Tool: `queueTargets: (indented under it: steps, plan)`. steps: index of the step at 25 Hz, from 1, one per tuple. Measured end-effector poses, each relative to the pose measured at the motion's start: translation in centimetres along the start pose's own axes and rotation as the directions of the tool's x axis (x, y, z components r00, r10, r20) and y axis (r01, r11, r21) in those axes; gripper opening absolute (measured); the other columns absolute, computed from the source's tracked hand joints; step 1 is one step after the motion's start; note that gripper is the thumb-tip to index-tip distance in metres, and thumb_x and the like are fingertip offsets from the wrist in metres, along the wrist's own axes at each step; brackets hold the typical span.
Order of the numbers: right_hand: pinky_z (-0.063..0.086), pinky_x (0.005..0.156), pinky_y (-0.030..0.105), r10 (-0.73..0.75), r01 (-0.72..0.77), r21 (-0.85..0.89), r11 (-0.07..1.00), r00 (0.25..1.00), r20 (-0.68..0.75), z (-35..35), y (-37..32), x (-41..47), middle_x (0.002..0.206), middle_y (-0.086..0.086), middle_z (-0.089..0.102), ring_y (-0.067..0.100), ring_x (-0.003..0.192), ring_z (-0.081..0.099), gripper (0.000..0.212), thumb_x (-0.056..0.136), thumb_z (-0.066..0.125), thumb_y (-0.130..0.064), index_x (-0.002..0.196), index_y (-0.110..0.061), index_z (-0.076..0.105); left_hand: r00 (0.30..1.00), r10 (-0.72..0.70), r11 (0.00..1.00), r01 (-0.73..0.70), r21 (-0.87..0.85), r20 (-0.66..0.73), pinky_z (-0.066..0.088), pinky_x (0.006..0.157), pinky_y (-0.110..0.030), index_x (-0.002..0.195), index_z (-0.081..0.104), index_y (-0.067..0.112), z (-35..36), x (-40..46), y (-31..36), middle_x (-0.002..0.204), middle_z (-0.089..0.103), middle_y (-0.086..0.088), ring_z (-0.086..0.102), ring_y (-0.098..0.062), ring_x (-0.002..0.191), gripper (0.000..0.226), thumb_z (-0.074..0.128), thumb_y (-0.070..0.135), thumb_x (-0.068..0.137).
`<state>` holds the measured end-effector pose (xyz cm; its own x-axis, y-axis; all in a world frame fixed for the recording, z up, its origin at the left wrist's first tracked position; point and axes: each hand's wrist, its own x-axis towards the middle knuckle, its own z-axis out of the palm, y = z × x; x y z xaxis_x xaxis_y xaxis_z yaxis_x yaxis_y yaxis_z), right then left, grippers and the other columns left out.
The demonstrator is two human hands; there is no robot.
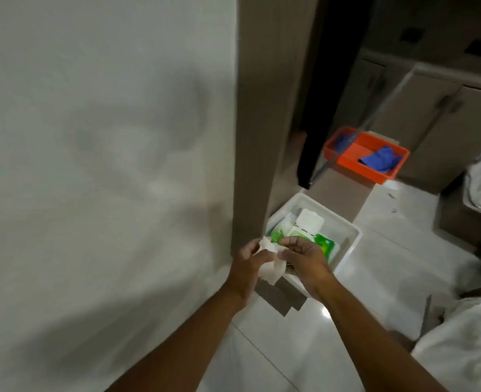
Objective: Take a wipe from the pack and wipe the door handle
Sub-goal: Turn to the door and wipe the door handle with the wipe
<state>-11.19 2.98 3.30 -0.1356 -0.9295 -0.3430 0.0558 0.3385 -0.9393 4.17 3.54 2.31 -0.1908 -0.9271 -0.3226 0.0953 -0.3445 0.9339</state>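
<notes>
Wipe [270, 265] is out of the pack, crumpled white sheet held between both hands just above the near-left corner of the white bin [344, 224]. Left hand [246, 268] has its grip closed on the wipe's left side, thumb on top near the upper edge. Right hand [304, 257] pinches the right side, fingers curled over it. Lower flap hangs loose below the hands.

Pack [322, 243] is green and white, lying in the bin, flip lid [310, 220] standing open. Can't tell if a next sheet is trailing out; the right hand covers that spot.

Bin sits on the tiled floor [389, 264] against the brown door frame [257, 137]. White wall [92, 137] fills the left. Farther right, an orange tray [349, 161] with a blue cloth [380, 158]. Door handle is not in view, and motion blur is heavy.

Judgement: the step in hand is opening out the wipe, with extraction done.

- pull the two edges apart to flatten it, then fold once for a pad, not a ball
- shift it to one hand, pad across the fingers, so it can wrap around the handle
- keep the hanging flap off the floor
- snap the lid shut before leaving, or the pack dries out
- handle still has to be found; look up along the frame
</notes>
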Motion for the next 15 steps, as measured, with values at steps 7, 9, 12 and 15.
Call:
queueTargets:
  steps: [7,9,12,15]
  plan:
    - [0.061,0.066,0.035,-0.081,0.104,-0.008,0.995,0.816,0.573,15.1,2.4,-12.2,0.094,0.008,0.077,0.026,0.084,0.075,0.019,0.088,0.069,-0.025,0.105,-0.015,0.071,0.769,0.011,0.960,-0.187,-0.210,-0.639,0.061,0.083,-0.045,0.107,0.069,0.009,-12.0,-21.5,-0.9,0.098,0.076,-0.008,0.073,-0.023,0.085,0.030,0.078,-0.004,0.082]
    - [0.061,0.066,0.038,-0.019,0.128,-0.084,0.988,0.648,0.762,20.6,3.9,-18.2,0.096,0.011,0.078,0.030,0.086,0.075,0.022,0.088,0.070,-0.022,0.107,-0.011,0.071,0.629,-0.015,0.942,-0.251,-0.221,-0.777,0.061,0.086,-0.048,0.102,0.071,0.007,-14.8,-29.5,-2.8,0.099,0.076,-0.014,0.072,-0.027,0.085,0.021,0.078,-0.001,0.083]
    - [0.061,0.068,0.041,0.038,0.161,-0.133,0.978,0.491,0.870,27.9,5.6,-27.1,0.093,0.013,0.078,0.030,0.083,0.075,0.013,0.090,0.069,-0.015,0.097,-0.004,0.072,0.395,-0.065,0.919,-0.334,-0.209,-0.916,0.061,0.083,-0.047,0.094,0.074,0.007,-17.9,-40.2,-5.1,0.093,0.075,-0.015,0.071,-0.026,0.082,0.004,0.074,0.010,0.091]
    - [0.062,0.065,0.036,0.093,0.256,-0.195,0.947,0.362,0.927,34.6,7.4,-37.1,0.083,0.005,0.079,0.021,0.074,0.075,0.011,0.089,0.071,-0.019,0.084,-0.009,0.074,0.167,-0.083,0.904,-0.403,-0.145,-0.982,0.062,0.072,-0.036,0.095,0.076,0.009,-21.4,-51.0,-7.2,0.087,0.077,-0.007,0.072,-0.021,0.078,0.009,0.068,0.014,0.096]
